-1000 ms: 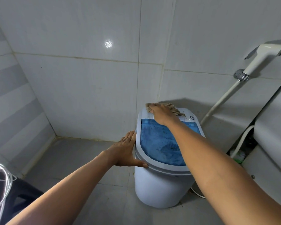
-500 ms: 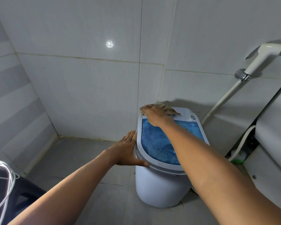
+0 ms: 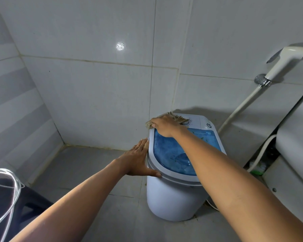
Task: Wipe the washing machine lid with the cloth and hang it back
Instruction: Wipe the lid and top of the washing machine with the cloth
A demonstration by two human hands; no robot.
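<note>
A small white washing machine [image 3: 173,199] stands on the tiled floor in the corner. Its lid [image 3: 171,154] is translucent blue in a grey frame. My right hand [image 3: 164,125] presses a beige frayed cloth [image 3: 177,118] onto the lid's far left corner, beside the white control panel. The cloth pokes out past the fingers on both sides. My left hand [image 3: 138,159] lies flat against the machine's left side, thumb on the lid's front rim, fingers apart, holding nothing.
A white bidet sprayer [image 3: 285,62] with hose hangs on the right wall. A white toilet tank [image 3: 297,140] stands at the right. A dark stool [image 3: 10,203] with coiled white cable [image 3: 9,186] sits at the lower left. Tiled walls close in behind.
My right hand slid the cloth leftward along the lid's far edge, from the control panel to the far left corner. The left hand stayed on the machine's side.
</note>
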